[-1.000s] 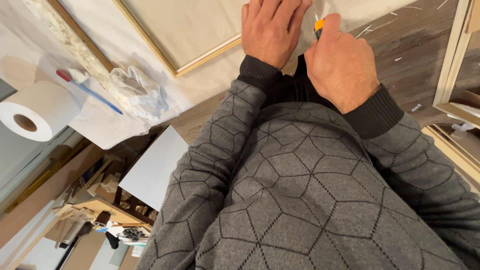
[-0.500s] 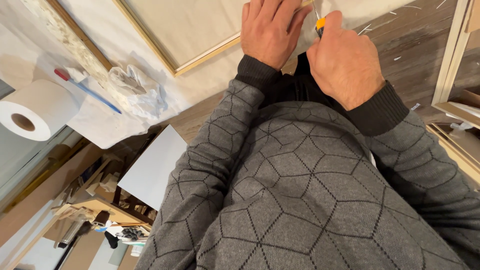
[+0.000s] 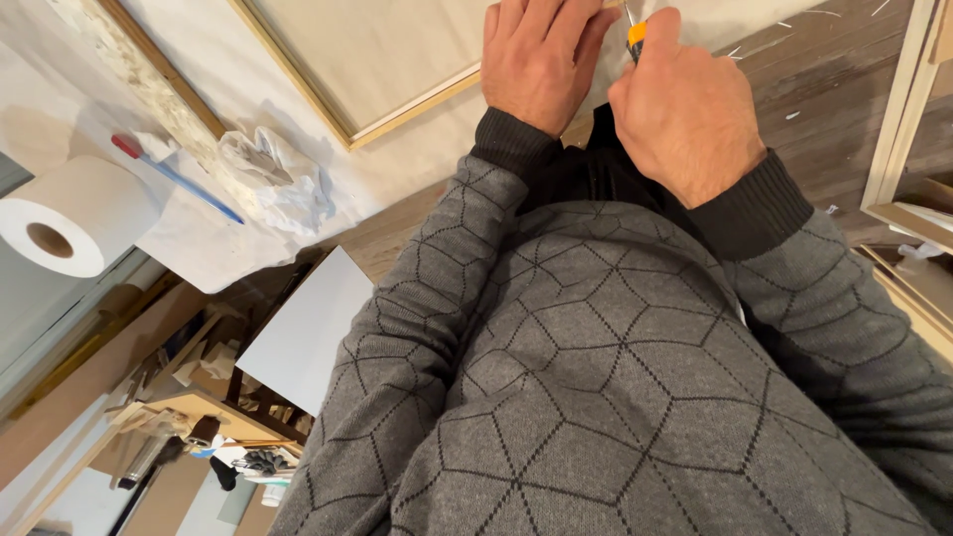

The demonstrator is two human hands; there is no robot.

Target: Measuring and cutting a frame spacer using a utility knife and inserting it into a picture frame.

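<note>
The sweater (image 3: 615, 377) is grey with a dark line pattern of hexagons and cubes, and its cuffs are darker charcoal. The knife (image 3: 636, 33) shows orange, the frame (image 3: 412, 109) has a pale gold-wood edge around a cream panel, and the sheet (image 3: 417, 189) beneath is white. The paper roll (image 3: 69, 213) is white, the pen (image 3: 174, 174) is blue with a red cap, and the floor (image 3: 834, 89) is dark brown wood.

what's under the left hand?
The left hand lies flat on pale sheet material over the wooden frame, beside the knife in the right hand. What lies directly beneath the palm is covered.
</note>
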